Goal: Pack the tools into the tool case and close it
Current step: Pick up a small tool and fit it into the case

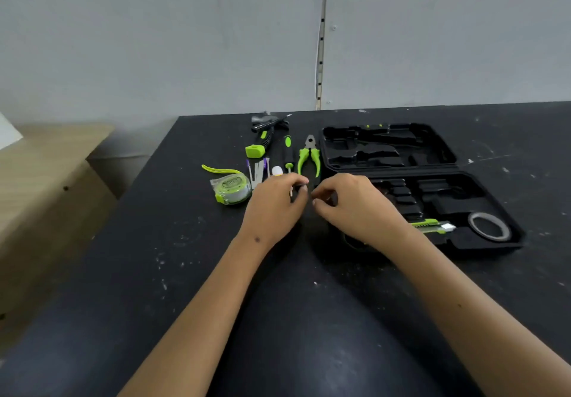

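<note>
Your left hand [275, 202] pinches small dark item, too small to identify. Your right hand [349, 202] just beside it, fingers curled, grip unclear. Tool case [432, 242] lies open at right, holding utility knife [432, 226] and tape roll [489, 226]. Pliers [309, 155], screwdriver [288, 152], hammer [262, 137], tape measure [233, 189] on table [154, 242], left of case.

We see a black table [340, 288]. The open case [438, 155] lies toward its far right. Pliers [309, 155], hammer [262, 137], screwdriver [288, 152] and tape measure [232, 189] lie left of it.
</note>
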